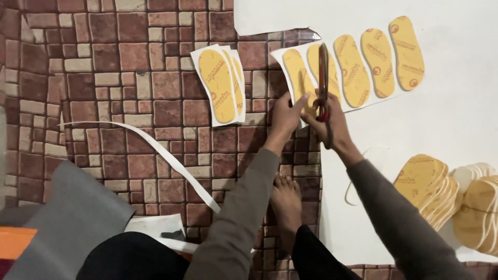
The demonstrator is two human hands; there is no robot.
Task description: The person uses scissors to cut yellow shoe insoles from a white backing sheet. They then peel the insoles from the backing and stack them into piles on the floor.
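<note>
Hidden: lower end of scissors point(323, 78) buried in right hand point(332, 120); handle barely visible, only a red trace.
Cut off: insole stacks point(448, 194) at frame's right edge, well below the printed sheet point(358, 65).
Left hand point(286, 115): at sheet's lower left corner, fingers curled, index finger extended onto the sheet's edge, pinning it.
Right hand: just beside the left, fingers closed around the scissors' handle, wrist bent upward.
Scissors: blades lying across the sheet between two yellow insole prints, pointing away; blade gap unclear.
Left of sheet: separate cut pieces point(220, 85) on brick-pattern floor point(129, 78).
Below sheet: bare foot point(285, 205).
</note>
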